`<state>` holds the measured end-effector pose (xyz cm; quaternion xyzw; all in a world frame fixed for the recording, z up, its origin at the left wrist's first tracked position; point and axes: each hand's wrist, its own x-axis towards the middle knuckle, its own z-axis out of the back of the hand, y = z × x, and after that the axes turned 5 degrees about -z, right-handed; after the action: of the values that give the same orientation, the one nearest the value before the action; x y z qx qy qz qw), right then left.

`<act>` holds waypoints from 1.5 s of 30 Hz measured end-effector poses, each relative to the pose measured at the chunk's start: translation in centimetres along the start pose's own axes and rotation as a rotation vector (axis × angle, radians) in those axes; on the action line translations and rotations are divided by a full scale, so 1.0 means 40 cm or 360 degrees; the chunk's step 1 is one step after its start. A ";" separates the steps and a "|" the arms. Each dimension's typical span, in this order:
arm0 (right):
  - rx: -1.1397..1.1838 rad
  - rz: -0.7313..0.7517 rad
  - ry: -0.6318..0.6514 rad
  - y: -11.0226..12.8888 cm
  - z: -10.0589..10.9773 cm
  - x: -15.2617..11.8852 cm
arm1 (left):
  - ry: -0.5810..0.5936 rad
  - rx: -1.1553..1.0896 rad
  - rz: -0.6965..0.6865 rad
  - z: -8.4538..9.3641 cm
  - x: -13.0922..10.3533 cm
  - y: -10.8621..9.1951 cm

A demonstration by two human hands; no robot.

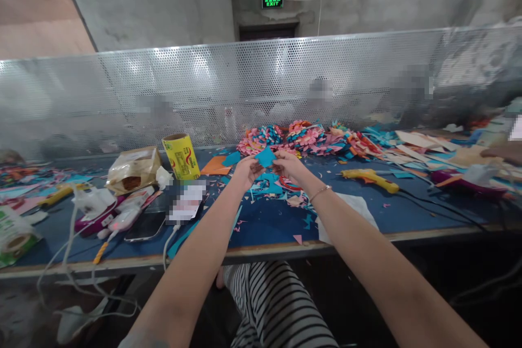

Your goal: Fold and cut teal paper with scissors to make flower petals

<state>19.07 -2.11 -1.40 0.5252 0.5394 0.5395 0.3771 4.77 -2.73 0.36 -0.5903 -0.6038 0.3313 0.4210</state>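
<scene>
Between my two hands is a small blue sheet (pixel 266 157), felt or paper, held up over the table. My left hand (pixel 246 172) pinches its left edge, and my right hand (pixel 292 167) grips the right edge with closed fingers. Just beneath lie blue offcuts (pixel 267 185) and a pair of red loops, perhaps scissor handles (pixel 290 182), partly covered by my right hand. Beyond my hands sit clusters of pink, blue and orange petal-like pieces (pixel 261 140). An orange sheet (pixel 216 166) lies left of my left hand.
A yellow glue gun (pixel 369 179) with a black cord lies at right, near a white sheet (pixel 353 212). At left stand a yellow carton (pixel 181 156) and a plastic-wrapped package (pixel 134 168), with a phone (pixel 145 227) and white cables before them. A perforated metal screen (pixel 261 76) rises behind.
</scene>
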 end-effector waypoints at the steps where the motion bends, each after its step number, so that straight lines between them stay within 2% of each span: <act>1: 0.0001 -0.0003 0.0002 0.000 0.000 -0.001 | -0.0001 -0.0013 0.0009 0.000 -0.001 -0.001; 6: -0.0044 0.0014 0.0011 -0.002 0.003 -0.004 | 0.0046 -0.0008 -0.0038 0.002 0.001 0.003; 14: -0.0396 0.0097 -0.0018 -0.021 0.014 0.014 | 0.0067 0.0094 -0.0140 0.011 0.015 0.017; 18: -0.0670 0.0190 -0.0114 -0.023 0.012 0.012 | 0.0094 0.0434 -0.0320 0.016 0.024 0.030; 22: -0.0750 0.0231 -0.0064 -0.022 0.009 0.006 | 0.0160 0.0759 -0.0455 0.020 0.027 0.041; 28: -0.0813 0.0228 -0.0019 -0.020 0.019 0.010 | 0.0024 0.0562 -0.0343 0.026 0.032 0.036; 33: -0.0863 0.0209 -0.0002 -0.019 0.016 0.005 | 0.0084 0.0389 -0.0159 0.019 0.020 0.024; 38: -0.0758 0.0223 -0.0155 -0.022 0.013 0.007 | 0.0170 0.0564 -0.0089 0.015 0.017 0.029; 45: -0.0645 0.0306 -0.0035 -0.016 0.007 0.002 | 0.0196 0.0458 -0.0013 0.012 0.016 0.030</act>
<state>19.21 -1.89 -2.05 0.4935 0.3633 0.6645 0.4277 4.89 -1.96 -0.85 -0.5406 -0.5256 0.3757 0.5388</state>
